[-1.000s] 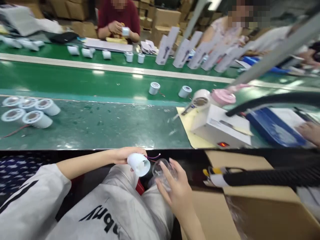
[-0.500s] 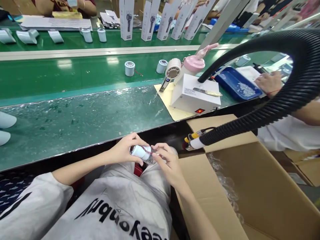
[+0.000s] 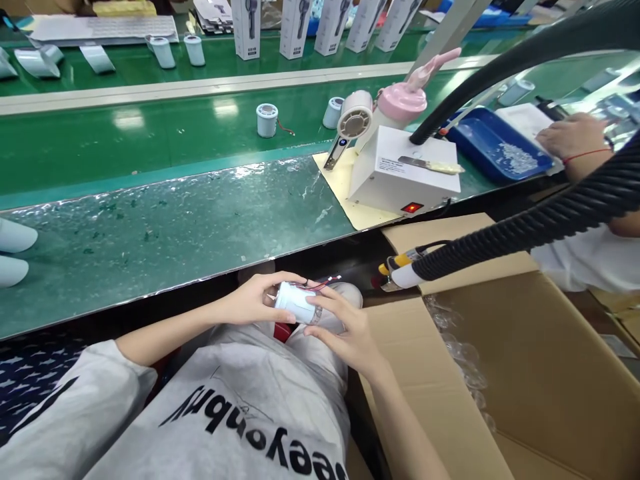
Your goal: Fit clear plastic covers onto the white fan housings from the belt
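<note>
Above my lap, both hands hold a light-blue cylindrical fan housing (image 3: 296,303), lying on its side. My left hand (image 3: 260,299) wraps its left end with thumb and fingers. My right hand (image 3: 347,327) grips the right end, where a see-through plastic part (image 3: 318,315) shows between the fingers. Red and black wires (image 3: 325,283) with small white plugs come out along the top, over my right fingers. Two similar blue housings, one the upright housing (image 3: 267,121) with a red wire, stand on the green belt (image 3: 175,133).
A white box machine (image 3: 400,177) with a lit red switch stands on the bench beside a handheld fan (image 3: 354,123). Its black hose (image 3: 525,233) arches over an open carton (image 3: 560,373) of clear plastic parts. A co-worker's hand (image 3: 575,140) is near a blue tray (image 3: 495,147).
The housing has turned in my hands, and its wires now stick out to the upper right. My right hand has shifted from the wires to around the right end. The view has moved slightly.
</note>
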